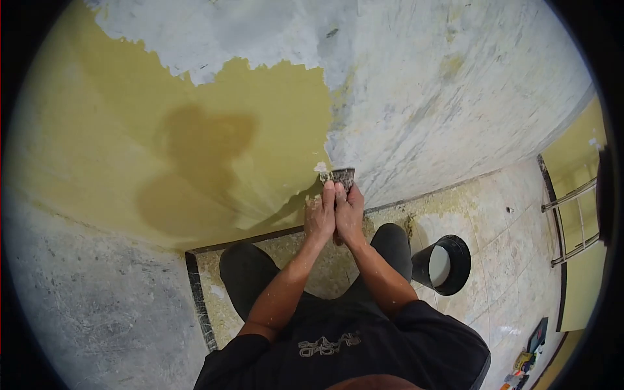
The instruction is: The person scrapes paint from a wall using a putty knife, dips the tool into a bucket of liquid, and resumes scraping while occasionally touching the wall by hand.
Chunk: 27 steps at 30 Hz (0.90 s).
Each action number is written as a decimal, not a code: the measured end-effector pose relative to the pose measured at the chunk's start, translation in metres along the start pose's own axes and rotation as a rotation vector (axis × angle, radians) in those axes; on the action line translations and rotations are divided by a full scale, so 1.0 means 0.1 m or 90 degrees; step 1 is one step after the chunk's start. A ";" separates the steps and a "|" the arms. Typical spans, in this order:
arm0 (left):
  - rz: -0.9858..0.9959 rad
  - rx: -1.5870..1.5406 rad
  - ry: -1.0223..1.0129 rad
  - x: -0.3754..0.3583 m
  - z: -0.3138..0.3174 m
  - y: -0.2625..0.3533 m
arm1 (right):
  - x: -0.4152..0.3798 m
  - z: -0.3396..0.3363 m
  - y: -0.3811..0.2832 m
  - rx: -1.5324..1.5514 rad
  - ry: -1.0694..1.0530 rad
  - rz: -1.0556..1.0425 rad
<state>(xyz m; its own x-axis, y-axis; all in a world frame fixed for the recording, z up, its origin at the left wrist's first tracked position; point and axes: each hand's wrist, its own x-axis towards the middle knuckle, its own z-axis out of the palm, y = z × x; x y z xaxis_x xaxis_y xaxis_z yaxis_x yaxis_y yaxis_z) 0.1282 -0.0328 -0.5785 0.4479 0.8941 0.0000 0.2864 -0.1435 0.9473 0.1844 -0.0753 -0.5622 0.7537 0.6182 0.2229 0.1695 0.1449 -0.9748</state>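
Observation:
A scraper (pixel 342 177) with a wide, paint-crusted blade is pressed to the wall near the lower edge of the yellow paint (pixel 273 123). My left hand (pixel 318 214) and my right hand (pixel 350 213) are closed side by side around its handle, thumbs together behind the blade. Most of the handle is hidden by the hands; its end seems to show below them. Pale flakes stick to my left fingers. A loose whitish bit of paint (pixel 320 168) hangs at the blade's left corner. Right of the blade, the wall is bare grey-white plaster (pixel 416 97).
A black bucket (pixel 460 250) with whitish liquid stands on the tiled floor beside my right knee. Paint scraps litter the floor (pixel 448 201) along the dark skirting. At far right are metal rails (pixel 575 195); tools and small items (pixel 523 361) lie at lower right.

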 end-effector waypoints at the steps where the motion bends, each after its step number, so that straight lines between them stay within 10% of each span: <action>1: 0.058 -0.054 0.108 -0.05 0.05 0.08 | -0.04 0.01 -0.03 0.078 -0.005 0.036; 2: 0.117 -0.108 0.215 -0.07 0.07 0.15 | -0.04 0.02 -0.06 0.155 -0.008 0.072; 7: 0.014 -0.014 -0.045 0.00 -0.27 0.36 | 0.08 0.02 -0.21 0.044 -0.033 -0.040; 10: 0.157 -0.091 0.203 -0.10 0.02 0.21 | -0.03 0.02 -0.09 0.122 -0.012 0.053; 15: 0.008 -0.104 -0.010 -0.06 -0.32 0.56 | 0.09 0.05 -0.34 0.128 -0.048 0.024; 24: 0.035 -0.039 0.037 -0.08 -0.32 0.54 | 0.06 0.07 -0.33 0.129 -0.038 0.004; 26: 0.209 0.041 0.107 0.01 -0.28 0.38 | 0.08 0.10 -0.27 0.096 -0.029 -0.035; 27: 0.070 0.068 0.066 -0.04 -0.28 0.32 | 0.03 0.09 -0.20 0.101 -0.029 -0.010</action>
<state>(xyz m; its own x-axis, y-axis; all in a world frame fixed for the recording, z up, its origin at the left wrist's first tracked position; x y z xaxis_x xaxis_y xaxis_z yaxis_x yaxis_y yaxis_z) 0.1122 -0.0291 -0.5394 0.3929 0.9088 0.1407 0.3312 -0.2826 0.9002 0.1772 -0.0693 -0.5417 0.7212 0.6491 0.2419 0.0763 0.2726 -0.9591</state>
